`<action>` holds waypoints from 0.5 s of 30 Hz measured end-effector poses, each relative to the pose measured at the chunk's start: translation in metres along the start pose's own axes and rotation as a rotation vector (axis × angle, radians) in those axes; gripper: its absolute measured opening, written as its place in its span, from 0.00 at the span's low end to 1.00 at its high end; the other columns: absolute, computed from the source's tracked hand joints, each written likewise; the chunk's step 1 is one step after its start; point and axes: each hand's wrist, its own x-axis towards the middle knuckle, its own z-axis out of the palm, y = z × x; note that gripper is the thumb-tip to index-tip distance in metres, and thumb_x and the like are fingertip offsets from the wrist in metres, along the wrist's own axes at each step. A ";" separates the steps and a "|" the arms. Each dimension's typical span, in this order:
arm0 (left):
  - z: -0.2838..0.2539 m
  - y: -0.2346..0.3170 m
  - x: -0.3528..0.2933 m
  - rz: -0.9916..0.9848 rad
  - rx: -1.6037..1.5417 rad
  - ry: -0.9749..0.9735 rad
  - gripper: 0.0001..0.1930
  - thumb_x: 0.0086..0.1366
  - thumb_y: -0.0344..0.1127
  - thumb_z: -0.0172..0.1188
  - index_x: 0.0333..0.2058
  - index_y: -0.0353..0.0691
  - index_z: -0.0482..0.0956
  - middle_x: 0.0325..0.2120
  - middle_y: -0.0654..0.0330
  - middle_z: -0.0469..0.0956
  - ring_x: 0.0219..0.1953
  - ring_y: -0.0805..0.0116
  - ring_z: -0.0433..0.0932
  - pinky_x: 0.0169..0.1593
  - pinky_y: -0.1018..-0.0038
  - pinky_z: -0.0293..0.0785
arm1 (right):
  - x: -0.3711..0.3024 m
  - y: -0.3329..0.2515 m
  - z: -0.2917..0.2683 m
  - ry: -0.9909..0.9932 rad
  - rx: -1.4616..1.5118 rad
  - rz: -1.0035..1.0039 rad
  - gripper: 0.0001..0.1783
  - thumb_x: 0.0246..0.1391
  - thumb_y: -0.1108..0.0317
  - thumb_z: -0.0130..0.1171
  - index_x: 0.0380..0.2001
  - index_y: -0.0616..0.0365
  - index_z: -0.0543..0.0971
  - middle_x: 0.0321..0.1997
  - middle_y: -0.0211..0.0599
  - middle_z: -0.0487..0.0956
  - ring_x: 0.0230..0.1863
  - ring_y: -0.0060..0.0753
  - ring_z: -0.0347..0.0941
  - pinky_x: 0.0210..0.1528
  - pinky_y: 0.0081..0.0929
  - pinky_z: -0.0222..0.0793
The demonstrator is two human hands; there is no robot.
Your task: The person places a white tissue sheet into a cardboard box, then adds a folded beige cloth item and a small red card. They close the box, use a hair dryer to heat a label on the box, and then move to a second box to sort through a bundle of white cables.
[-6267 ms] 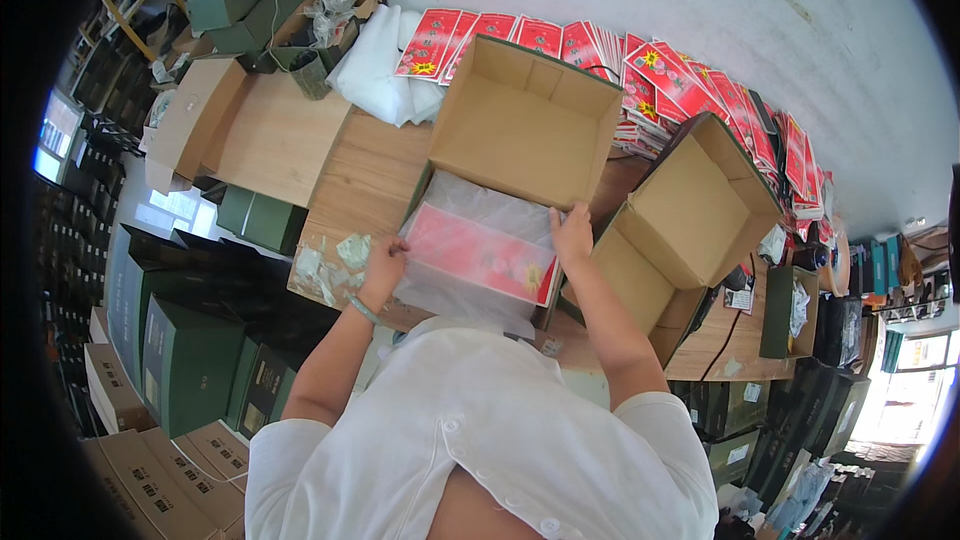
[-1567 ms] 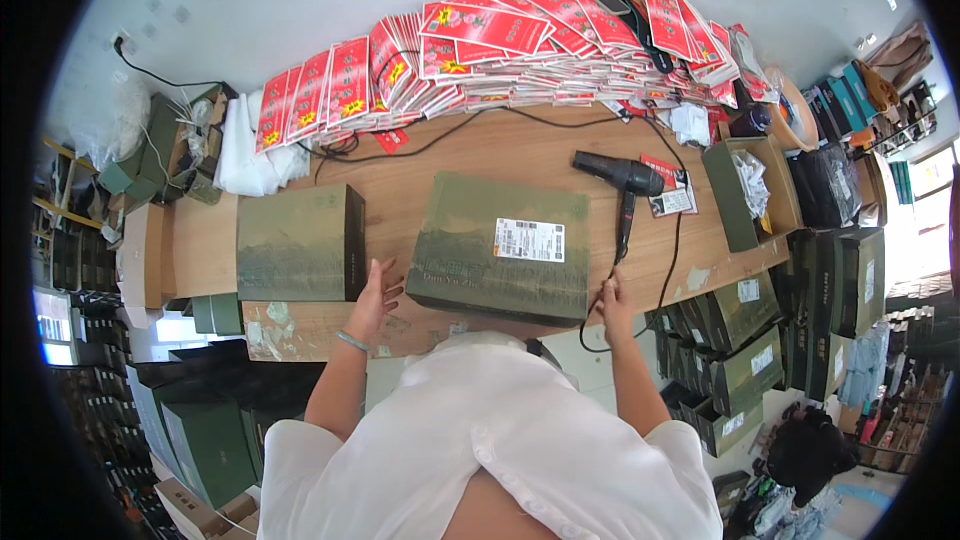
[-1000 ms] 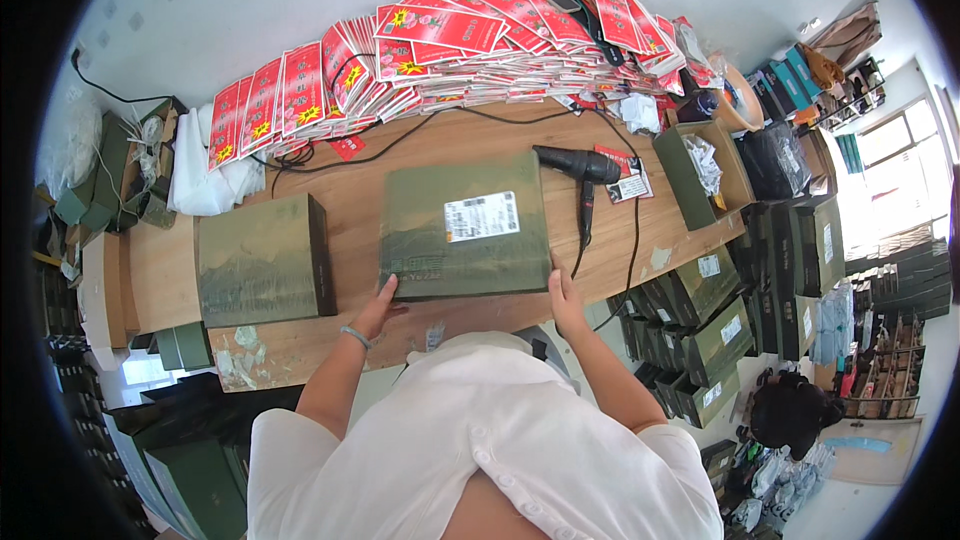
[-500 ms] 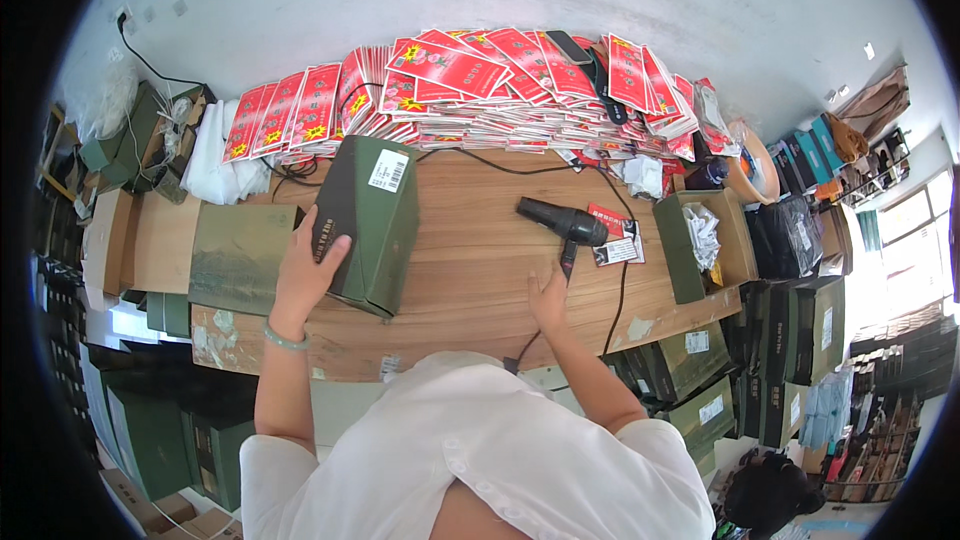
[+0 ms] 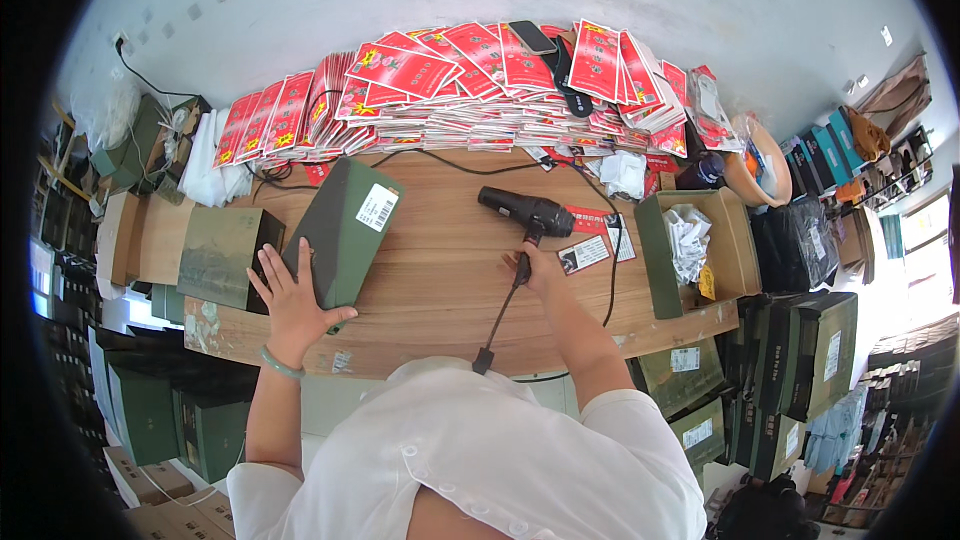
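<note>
A dark green shoebox (image 5: 345, 240) with a white label stands tilted on the wooden table (image 5: 430, 285), left of the middle. Against its dark side rests my left hand (image 5: 290, 305), open, fingers spread and thumb stretched out; a pale bangle circles the wrist. My right hand (image 5: 538, 268) is closed round the handle of a black hair dryer (image 5: 522, 212), whose nozzle points left. From the handle the cord runs down toward my shirt. Just right of the dryer lie red and white printed cards (image 5: 584, 254).
Red-and-white printed packets (image 5: 470, 110) are piled along the wall, a phone (image 5: 532, 37) on top. Another green shoebox (image 5: 225, 245) sits at the left, and an open green box (image 5: 663, 285) holding crumpled paper at the right. A black cable (image 5: 616, 280) crosses the table.
My right hand has closed round the hair dryer's handle; the cord is now drawn up beneath it. My left hand's fingers have spread on the shoebox. The view has shifted slightly.
</note>
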 end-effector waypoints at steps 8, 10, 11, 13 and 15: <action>0.006 0.018 0.011 -0.018 -0.033 0.064 0.69 0.35 0.58 0.77 0.72 0.45 0.42 0.62 0.33 0.50 0.64 0.34 0.51 0.65 0.34 0.41 | -0.133 -0.030 0.002 -0.137 -0.463 -0.505 0.14 0.52 0.73 0.66 0.38 0.57 0.72 0.26 0.31 0.76 0.20 0.23 0.72 0.19 0.22 0.69; 0.003 0.018 0.008 0.011 -0.042 0.082 0.68 0.34 0.57 0.77 0.72 0.48 0.46 0.62 0.33 0.51 0.64 0.35 0.52 0.64 0.36 0.44 | -0.171 -0.030 0.003 -0.167 -0.491 -0.621 0.15 0.52 0.70 0.68 0.37 0.57 0.72 0.25 0.28 0.74 0.16 0.20 0.68 0.17 0.21 0.65; 0.002 0.019 0.008 0.035 -0.053 0.093 0.67 0.33 0.56 0.76 0.72 0.50 0.47 0.61 0.33 0.52 0.64 0.35 0.53 0.64 0.37 0.46 | -0.189 -0.027 0.006 -0.138 -0.493 -0.608 0.15 0.53 0.69 0.69 0.37 0.57 0.72 0.24 0.27 0.73 0.16 0.20 0.68 0.17 0.21 0.65; -0.004 0.016 0.009 0.159 -0.122 0.154 0.65 0.32 0.54 0.76 0.71 0.51 0.51 0.60 0.33 0.54 0.63 0.36 0.54 0.63 0.39 0.48 | -0.218 -0.018 0.008 -0.069 -0.494 -0.584 0.16 0.53 0.66 0.70 0.38 0.56 0.72 0.23 0.25 0.71 0.17 0.19 0.68 0.17 0.20 0.65; -0.003 0.012 0.010 0.273 -0.150 0.190 0.64 0.32 0.53 0.76 0.70 0.52 0.53 0.60 0.34 0.54 0.63 0.36 0.54 0.64 0.42 0.49 | -0.235 -0.009 0.010 -0.039 -0.547 -0.581 0.16 0.59 0.62 0.65 0.37 0.57 0.68 0.20 0.30 0.72 0.15 0.22 0.68 0.17 0.21 0.65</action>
